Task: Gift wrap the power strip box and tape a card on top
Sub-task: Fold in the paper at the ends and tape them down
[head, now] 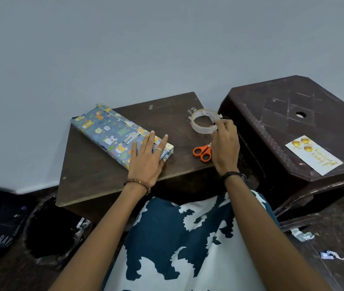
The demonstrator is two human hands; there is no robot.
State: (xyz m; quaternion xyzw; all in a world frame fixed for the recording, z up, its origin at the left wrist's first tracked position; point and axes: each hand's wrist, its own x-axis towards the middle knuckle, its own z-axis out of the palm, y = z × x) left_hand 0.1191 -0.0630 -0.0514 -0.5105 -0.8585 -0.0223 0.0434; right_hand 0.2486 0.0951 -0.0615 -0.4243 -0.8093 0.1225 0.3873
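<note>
Left hand (145,156) lies flat, fingers straight, pressing the folded near end of the wrapped power strip box (116,135) on the small table (95,175); right hand (224,141) pinches the rim of the tape roll (203,121), scissors (203,152) just under its palm. Best approach, likely: keep the flap pinned, peel a short strip, cut clean, tape over the fold. Card (313,157) waits on the stool (282,106), well right of the right hand.

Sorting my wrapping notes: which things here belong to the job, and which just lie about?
Job: wrapped box, tape roll, scissors, card, wooden table.
Lying about: plastic stool, bin, floor scraps.
</note>
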